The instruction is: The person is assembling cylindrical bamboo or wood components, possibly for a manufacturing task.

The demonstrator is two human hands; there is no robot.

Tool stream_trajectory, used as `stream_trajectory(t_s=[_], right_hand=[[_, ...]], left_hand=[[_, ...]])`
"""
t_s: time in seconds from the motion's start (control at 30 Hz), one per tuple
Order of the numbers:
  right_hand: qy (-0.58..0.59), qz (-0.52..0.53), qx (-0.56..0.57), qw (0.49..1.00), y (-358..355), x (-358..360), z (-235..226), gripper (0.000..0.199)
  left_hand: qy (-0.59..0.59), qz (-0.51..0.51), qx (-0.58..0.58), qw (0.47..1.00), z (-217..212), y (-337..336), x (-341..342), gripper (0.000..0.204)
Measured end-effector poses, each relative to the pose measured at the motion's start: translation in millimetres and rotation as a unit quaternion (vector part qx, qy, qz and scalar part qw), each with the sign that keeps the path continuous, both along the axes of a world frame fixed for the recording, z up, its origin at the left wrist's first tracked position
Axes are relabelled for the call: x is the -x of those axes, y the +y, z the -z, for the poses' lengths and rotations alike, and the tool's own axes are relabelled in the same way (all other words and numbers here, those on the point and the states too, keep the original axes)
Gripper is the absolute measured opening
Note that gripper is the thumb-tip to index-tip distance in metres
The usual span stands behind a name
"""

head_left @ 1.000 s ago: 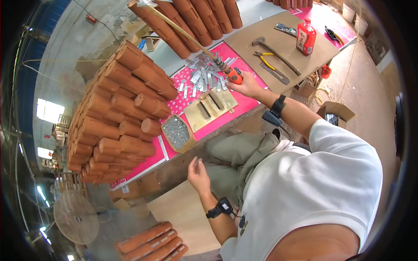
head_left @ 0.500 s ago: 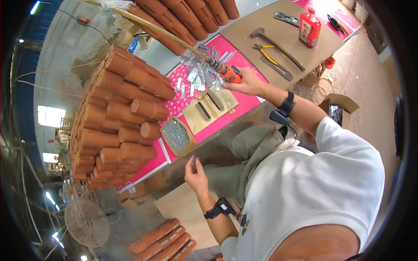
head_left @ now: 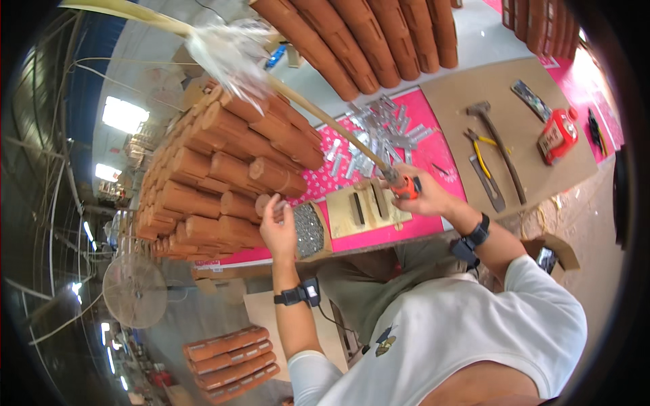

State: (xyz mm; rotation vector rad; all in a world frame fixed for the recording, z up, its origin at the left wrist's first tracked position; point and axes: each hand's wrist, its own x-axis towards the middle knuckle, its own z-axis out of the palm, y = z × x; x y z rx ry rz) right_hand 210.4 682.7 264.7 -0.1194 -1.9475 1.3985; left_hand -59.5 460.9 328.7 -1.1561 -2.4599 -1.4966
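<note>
Right hand (head_left: 425,197): closing around the orange handle (head_left: 406,187) of a long pale stick (head_left: 318,115), over the pink surface (head_left: 433,145).
Left hand (head_left: 279,227): reaching with loosely curled fingers to the end of a brown roll (head_left: 267,203), touching it, gripping nothing.
Stick: slanting up and left across the stacked rolls (head_left: 223,169), carrying clear plastic (head_left: 227,51) near its far end.
Nearby: tray of small metal bits (head_left: 309,230) lying just beside the left hand; wooden block (head_left: 369,206) sitting under the right.
</note>
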Motion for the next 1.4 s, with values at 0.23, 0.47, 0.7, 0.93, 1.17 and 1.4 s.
stream_trajectory(t_s=[0.23,0.47,0.7,0.93,1.17,1.4], right_hand=[[-0.053,0.025,0.226,0.972,-10.3,-13.2,5.4,0.029],[-0.044,0.089,0.102,0.990,-14.1,-2.3,16.5,0.028],[-0.006,0.155,0.112,0.982,-27.3,-2.9,18.3,0.025],[-0.019,0.190,0.113,0.975,-23.6,4.8,31.6,0.025],[-0.020,0.177,0.147,0.973,-22.0,4.7,14.6,0.021],[-0.009,0.157,0.143,0.977,-26.7,2.3,19.9,0.019]], left_hand=[[0.206,-0.067,0.009,0.976,-115.6,75.5,46.1,0.058],[0.520,-0.080,0.160,0.835,-160.2,161.3,86.0,0.073],[0.460,-0.044,0.137,0.876,-156.9,169.7,106.5,0.059],[0.387,0.072,-0.011,0.919,-150.0,125.5,27.1,0.048],[0.238,0.164,0.015,0.957,-17.5,74.9,-53.3,0.049],[0.299,0.120,0.089,0.943,67.0,76.3,-74.1,0.040]])
